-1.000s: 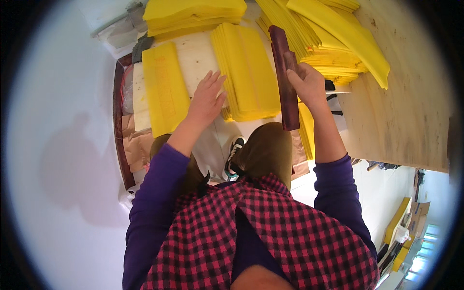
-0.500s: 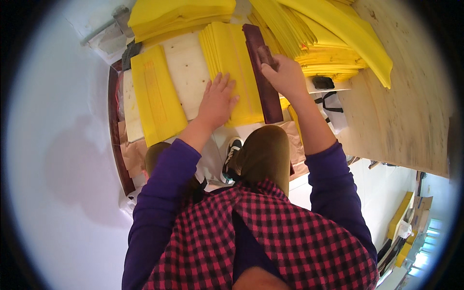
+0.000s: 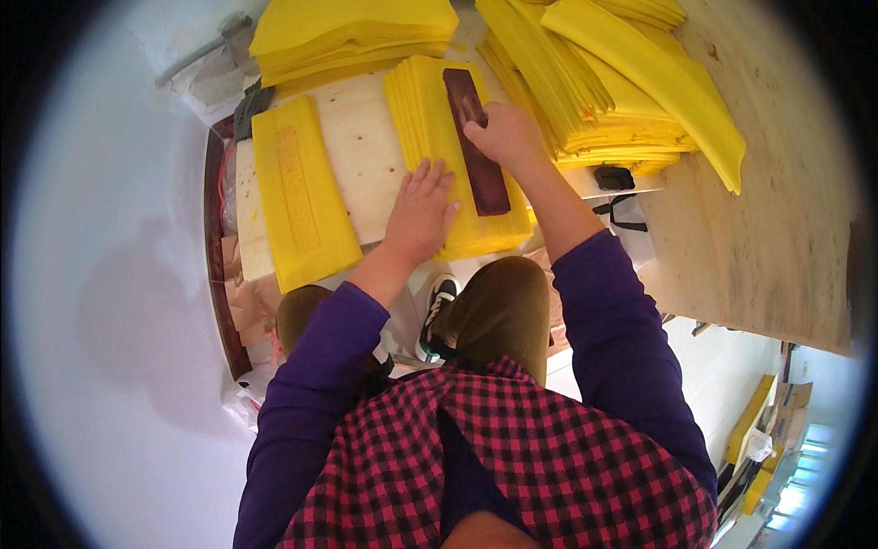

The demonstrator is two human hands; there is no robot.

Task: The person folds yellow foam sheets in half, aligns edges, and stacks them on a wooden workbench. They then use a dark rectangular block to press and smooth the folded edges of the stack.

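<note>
My right hand (image 3: pixel 508 135) is closed around the handle of a long dark-red hand stamp (image 3: pixel 483 183). The stamp lies lengthwise on a stack of yellow folded sheets (image 3: pixel 422 110), over the right part of the top sheet. What is under it is hidden. My left hand (image 3: pixel 421 212) rests flat on the stack's near left part, fingers stretched out and holding nothing. Left of the stack, across a strip of bare board (image 3: pixel 355 137), lies a yellow sheet (image 3: pixel 315 174) with a red printed mark along its middle.
A thick yellow pile (image 3: pixel 357 27) sits at the far side of the board. More yellow sheets (image 3: pixel 631 101) are heaped at the far right, beside a tall plywood panel (image 3: pixel 759 229). A small black tray (image 3: pixel 614 177) stands below that heap. Brown paper (image 3: pixel 251 302) is at the left.
My right hand has moved the stamp leftward from the stack's right edge onto its top sheet. My left hand stays on the stack. The whole view has shifted slightly.
</note>
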